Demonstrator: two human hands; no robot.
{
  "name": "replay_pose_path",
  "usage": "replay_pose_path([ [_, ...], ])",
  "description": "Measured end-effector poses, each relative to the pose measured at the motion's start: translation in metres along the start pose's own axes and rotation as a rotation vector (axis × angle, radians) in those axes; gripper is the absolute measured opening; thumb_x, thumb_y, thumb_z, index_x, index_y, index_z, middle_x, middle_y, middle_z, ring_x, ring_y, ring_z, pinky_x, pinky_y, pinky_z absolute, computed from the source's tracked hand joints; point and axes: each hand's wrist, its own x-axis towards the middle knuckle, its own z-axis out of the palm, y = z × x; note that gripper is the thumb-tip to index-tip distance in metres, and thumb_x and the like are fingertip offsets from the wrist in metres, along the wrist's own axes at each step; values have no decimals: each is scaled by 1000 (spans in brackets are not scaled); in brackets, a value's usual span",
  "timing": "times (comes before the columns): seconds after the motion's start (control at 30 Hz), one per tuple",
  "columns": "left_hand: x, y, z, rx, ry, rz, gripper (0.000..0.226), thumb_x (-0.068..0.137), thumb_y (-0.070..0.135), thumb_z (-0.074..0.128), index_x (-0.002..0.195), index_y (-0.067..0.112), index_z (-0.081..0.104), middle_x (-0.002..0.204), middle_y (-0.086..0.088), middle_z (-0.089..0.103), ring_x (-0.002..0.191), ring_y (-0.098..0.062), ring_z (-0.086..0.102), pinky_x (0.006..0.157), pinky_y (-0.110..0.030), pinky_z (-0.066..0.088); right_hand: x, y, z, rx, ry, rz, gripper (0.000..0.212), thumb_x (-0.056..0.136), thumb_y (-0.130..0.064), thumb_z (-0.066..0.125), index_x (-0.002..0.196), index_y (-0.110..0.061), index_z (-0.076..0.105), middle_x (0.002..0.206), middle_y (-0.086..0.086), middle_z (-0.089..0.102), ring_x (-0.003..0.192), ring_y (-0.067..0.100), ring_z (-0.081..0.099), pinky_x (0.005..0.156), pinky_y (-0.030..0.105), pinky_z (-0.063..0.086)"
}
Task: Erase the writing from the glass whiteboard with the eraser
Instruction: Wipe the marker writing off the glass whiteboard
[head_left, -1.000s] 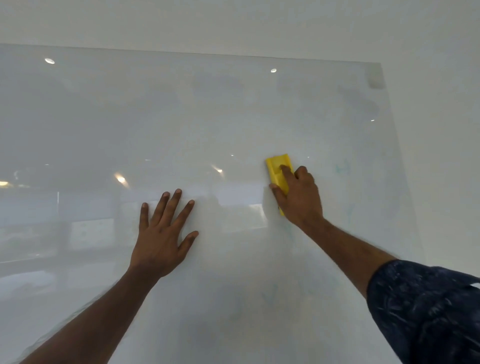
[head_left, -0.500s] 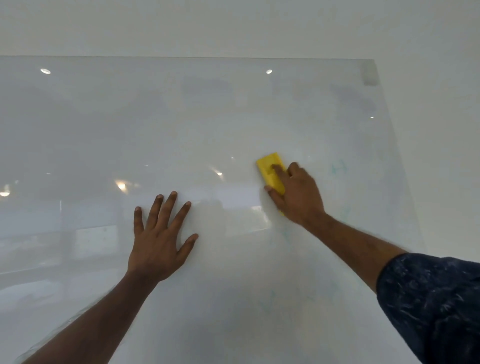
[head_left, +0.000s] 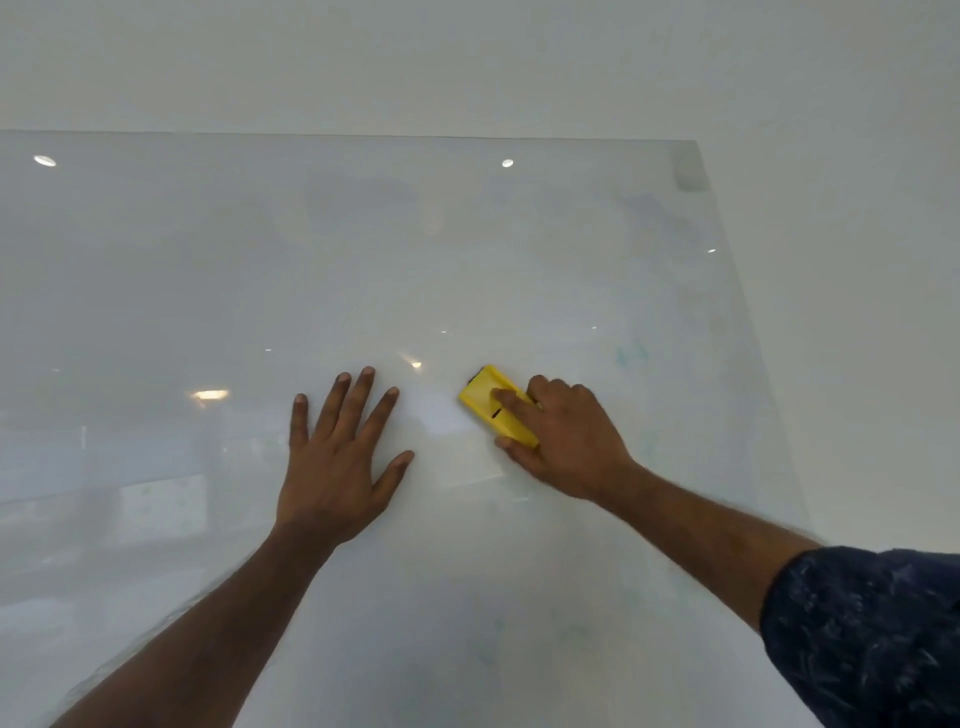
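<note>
Against a pale wall, a glass whiteboard fills most of the view, ceiling lights glinting in its surface. A person's left hand lies flat on the glass, fingers spread and straight, holding nothing. Just beside it, the right hand presses a yellow eraser to the board, index finger along its back and thumb curled under its lower edge. Faint blue-green marker traces show right of the eraser. A dark patterned sleeve covers the right upper arm.

right hand gripping yellow eraser on glass whiteboard, left hand flat beside it
</note>
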Motion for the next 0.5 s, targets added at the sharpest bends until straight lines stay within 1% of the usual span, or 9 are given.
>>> replay_pose_path([
  [0.03,-1,-1,0,1,6,3,70,96,58,36,156,24,33,168,-6,20,154,-27,17,121,-60,10,1,16,-2,-3,9,35,56,86,-56,43,127,-20,58,95,11,55,74,32,56,63,37,43],
  [0.07,-2,-3,0,1,6,5,70,96,59,35,157,24,33,168,-5,19,154,-26,17,121,-60,10,1,33,-3,14,27,120,58,86,-57,42,126,-18,59,93,13,55,73,34,58,63,38,45],
  [0.17,-3,-4,-1,-7,0,-4,70,96,60,34,157,24,33,168,-5,19,154,-26,17,121,-60,10,-1,63,-6,145,92,500,65,84,-59,37,128,-15,57,94,16,52,75,38,59,66,40,51],
  [0.2,-3,-3,-1,-8,-1,-4,70,96,59,34,156,24,33,168,-5,20,154,-26,18,121,-60,10,-2,59,-5,159,99,560,65,84,-59,37,128,-15,56,96,17,52,75,39,59,67,41,51],
  [0.23,-3,-2,-2,-7,-2,-3,70,96,59,35,156,23,34,168,-5,20,154,-27,19,121,-60,11,-4,50,-3,150,96,549,64,84,-58,37,128,-14,56,97,18,52,75,39,59,66,40,50],
  [0.33,-3,0,-2,-8,1,-12,70,95,58,35,156,23,33,168,-5,20,154,-27,19,121,-61,10,-19,21,0,98,58,282,61,86,-56,40,126,-14,58,93,15,54,67,35,57,60,37,47],
  [0.4,-4,-1,-3,-4,-6,-17,70,95,58,34,157,23,33,168,-5,20,154,-27,18,121,-60,9,-26,28,-2,92,-4,153,60,86,-59,40,127,-19,58,92,10,53,65,32,57,59,35,46],
  [0.43,-4,0,-3,-5,-7,-17,71,95,58,34,157,23,33,168,-5,20,154,-27,18,122,-59,8,-28,41,-4,92,-10,156,61,85,-60,39,128,-21,58,92,10,54,66,32,59,60,36,47],
  [0.5,-5,0,-4,0,-2,-17,70,95,58,34,156,23,34,168,-6,20,154,-27,19,122,-59,9,-30,71,-4,114,21,300,62,84,-61,41,130,-22,57,95,12,54,72,35,61,62,38,49],
])
